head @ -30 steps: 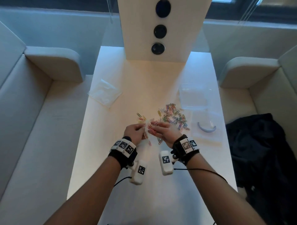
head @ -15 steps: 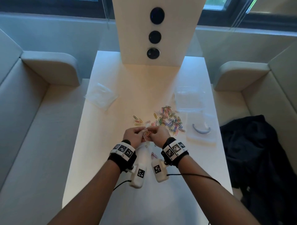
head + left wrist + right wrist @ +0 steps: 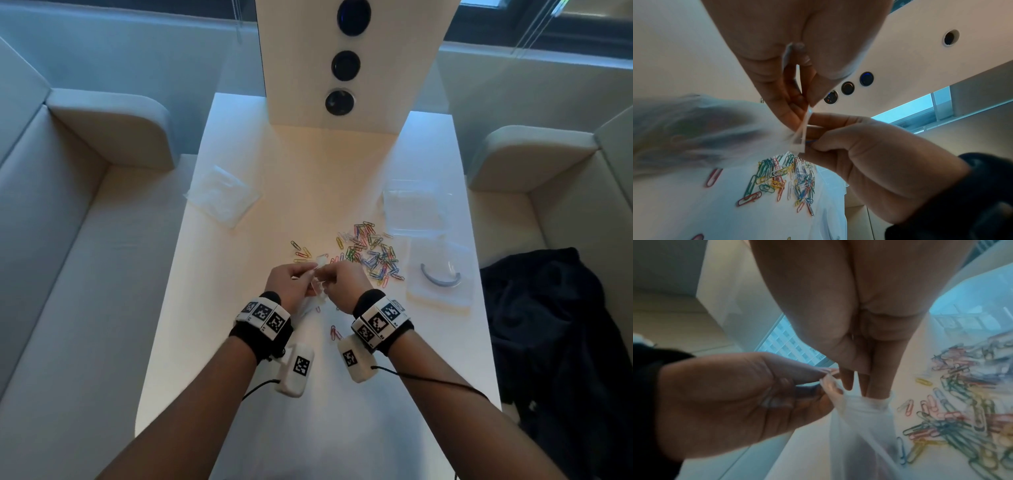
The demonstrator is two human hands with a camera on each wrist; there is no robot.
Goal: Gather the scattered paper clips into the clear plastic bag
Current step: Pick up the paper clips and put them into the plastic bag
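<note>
A small clear plastic bag hangs between my hands above the white table. My left hand pinches the bag's rim between thumb and finger. Fingers of my right hand are curled at the bag's mouth, with a blue paper clip showing between them. In the right wrist view its fingertips dip into the opening of the bag. A pile of coloured paper clips lies just beyond and right of my hands. Blurred colours show through the bag.
A few stray clips lie at the left of the pile and near my right wrist. A stack of clear bags sits back left, clear packaging and a pouch with a grey band on the right. An upright white panel stands behind; dark clothing lies on the right sofa.
My right hand has drawn closer to the left and curled its fingers at the bag's mouth. Both hands have stayed over the same spot on the table.
</note>
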